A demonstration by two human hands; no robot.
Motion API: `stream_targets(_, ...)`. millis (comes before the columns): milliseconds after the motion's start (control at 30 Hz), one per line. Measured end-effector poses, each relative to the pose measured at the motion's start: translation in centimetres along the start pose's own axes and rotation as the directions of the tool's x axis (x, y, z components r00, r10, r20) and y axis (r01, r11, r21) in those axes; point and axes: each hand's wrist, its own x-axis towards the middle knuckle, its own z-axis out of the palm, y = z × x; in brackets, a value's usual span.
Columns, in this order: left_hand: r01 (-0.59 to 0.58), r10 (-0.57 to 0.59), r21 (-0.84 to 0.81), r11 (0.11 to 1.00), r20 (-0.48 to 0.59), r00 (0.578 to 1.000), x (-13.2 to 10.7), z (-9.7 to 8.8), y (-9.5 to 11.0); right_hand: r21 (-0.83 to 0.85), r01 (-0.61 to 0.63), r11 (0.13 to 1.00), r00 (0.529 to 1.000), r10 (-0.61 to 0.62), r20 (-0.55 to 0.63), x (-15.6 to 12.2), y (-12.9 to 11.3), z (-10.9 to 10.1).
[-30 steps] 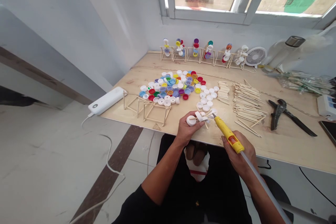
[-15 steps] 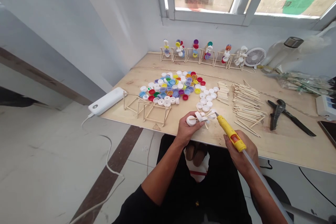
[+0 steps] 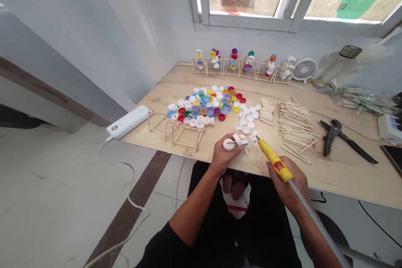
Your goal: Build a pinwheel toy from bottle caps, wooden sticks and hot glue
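Note:
Near the table's front edge, my left hand (image 3: 223, 153) is closed on an assembly of white bottle caps and sticks (image 3: 228, 145). Its fingers hide part of the sticks. A yellow hot glue gun (image 3: 274, 160) with a long glue stick running back from it is gripped in my right hand (image 3: 290, 180). The gun's dark nozzle points up and left, at the rightmost cap of the assembly; whether they touch I cannot tell. Just beyond my hands lie loose white caps (image 3: 244, 121).
Mixed coloured caps (image 3: 205, 106) cover the table's middle. Wooden sticks (image 3: 297, 123) and black-handled cutters (image 3: 334, 138) lie right. Stick frames (image 3: 188, 134) and a white power strip (image 3: 129, 121) are left. Finished cap-and-stick pieces (image 3: 234, 65) line the back beside a small fan (image 3: 304, 69).
The glue gun has shifted very slightly left in my right hand, its nozzle staying by the rightmost cap. My left hand and the assembly have barely moved.

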Motion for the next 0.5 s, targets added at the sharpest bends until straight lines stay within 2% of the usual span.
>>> stream_targets(200, -0.004, 0.004, -0.023, 1.000, -0.017, 1.000, -0.45, 0.51, 0.72, -0.017, -0.045, 0.999, 0.998, 0.044, -0.032, 0.43, -0.06, -0.63)
stream_targets(500, 0.002, -0.002, -0.037, 0.999, -0.008, 1.000, -0.37, 0.39, 0.55, -0.006, -0.045, 0.999, 0.999, 0.045, 0.010, 0.39, -0.47, -0.98)
